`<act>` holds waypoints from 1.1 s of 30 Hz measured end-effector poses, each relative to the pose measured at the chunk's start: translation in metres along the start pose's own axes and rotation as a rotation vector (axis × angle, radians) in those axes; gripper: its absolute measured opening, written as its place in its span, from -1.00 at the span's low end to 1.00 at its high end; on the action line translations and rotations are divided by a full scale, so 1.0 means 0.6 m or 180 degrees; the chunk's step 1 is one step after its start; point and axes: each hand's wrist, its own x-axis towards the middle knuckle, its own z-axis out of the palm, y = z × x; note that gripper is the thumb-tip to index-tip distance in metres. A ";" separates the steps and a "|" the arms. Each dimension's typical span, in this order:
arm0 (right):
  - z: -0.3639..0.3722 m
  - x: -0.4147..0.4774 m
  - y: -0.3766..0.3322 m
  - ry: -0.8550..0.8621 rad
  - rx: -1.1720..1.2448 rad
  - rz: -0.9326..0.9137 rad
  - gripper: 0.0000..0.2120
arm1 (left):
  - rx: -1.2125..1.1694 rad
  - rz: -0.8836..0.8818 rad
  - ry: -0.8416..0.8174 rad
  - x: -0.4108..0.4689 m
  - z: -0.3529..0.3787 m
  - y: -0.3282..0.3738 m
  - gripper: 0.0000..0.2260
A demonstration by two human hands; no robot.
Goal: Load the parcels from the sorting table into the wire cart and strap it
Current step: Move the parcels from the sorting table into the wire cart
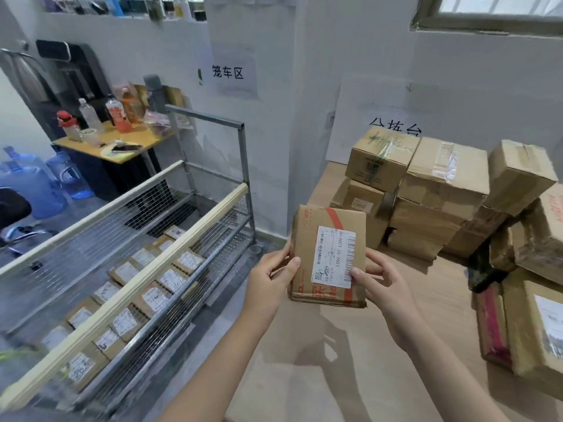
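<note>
Evidently light and stiff, the flat cardboard parcel (327,257) hung between both hands, left hand (271,274) and right hand (380,283) pinching its side edges; probably unbreakable.

Bare forearms (231,345) lead to a left hand (271,275) and right hand (384,289) with short-trimmed nails.

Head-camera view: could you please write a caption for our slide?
Left hand and right hand hold a labelled parcel between the cart and stacked boxes.
</note>
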 end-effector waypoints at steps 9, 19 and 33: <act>0.151 0.032 -0.011 -0.0699 -0.0073 0.0104 -0.65 | -0.0092 -0.0435 0.0730 -0.019 -0.139 -0.004 -0.75; 0.448 0.065 -0.002 -0.1585 -0.0407 0.0170 -0.62 | -0.0184 -0.0594 0.1801 -0.048 -0.395 -0.025 -0.70; 1.007 0.081 -0.001 -0.2038 -0.0642 0.0267 -0.63 | -0.0363 -0.0865 0.2449 0.008 -0.916 -0.075 -0.72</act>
